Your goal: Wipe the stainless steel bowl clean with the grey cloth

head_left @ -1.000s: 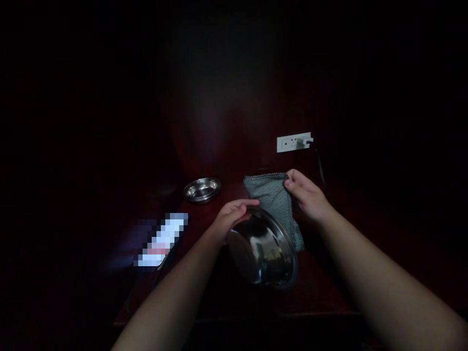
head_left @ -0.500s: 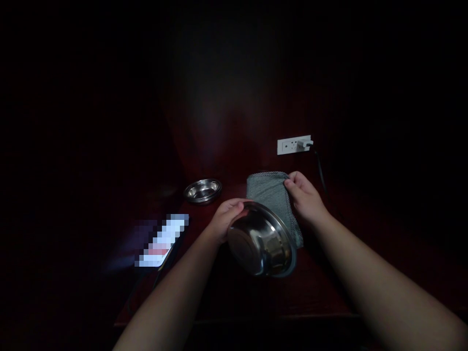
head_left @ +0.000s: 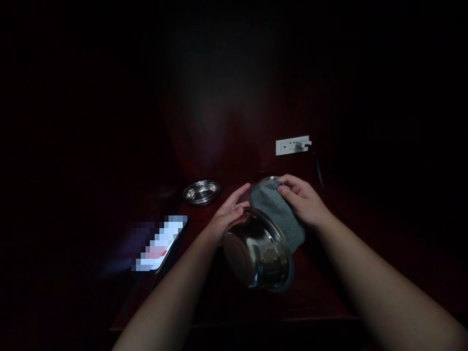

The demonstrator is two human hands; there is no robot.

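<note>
Pretty dark setup here, so bear with me; clock directions are as seen on the view, taken from the stainless steel bowl point(head_left: 252, 251) as the middle of the dial. That bowl's up in the hands over the dark red table point(head_left: 310, 297), tipped on its side, base facing roughly 8 o'clock and mouth toward 2.

Left hand point(head_left: 227, 218) sits at 10 o'clock and has a grip on the bowl, thumb on the outer wall close to the rim, index finger poking out toward 1 o'clock. The other fingers are partly hidden. Right hand point(head_left: 302, 199) is up between 1 and 2, apart from the left one, pinching the edge of a gray-green cloth point(head_left: 272, 207) with a checkered hem. The cloth hangs down behind the rim at 1 o'clock; can't tell how much of it touches the inside.

Around that: a small stack of shallow metal dishes point(head_left: 202, 193) on the table at 10 to 11, and another shiny metal rim point(head_left: 269, 179) peeking out past the cloth around 12. There's a lit phone point(head_left: 163, 243) at 9, screen pixelated. On the wall near 1 is a white outlet point(head_left: 284, 146) with a white plug point(head_left: 302, 144) in it, plus a black cord point(head_left: 319, 170) dangling just below.
</note>
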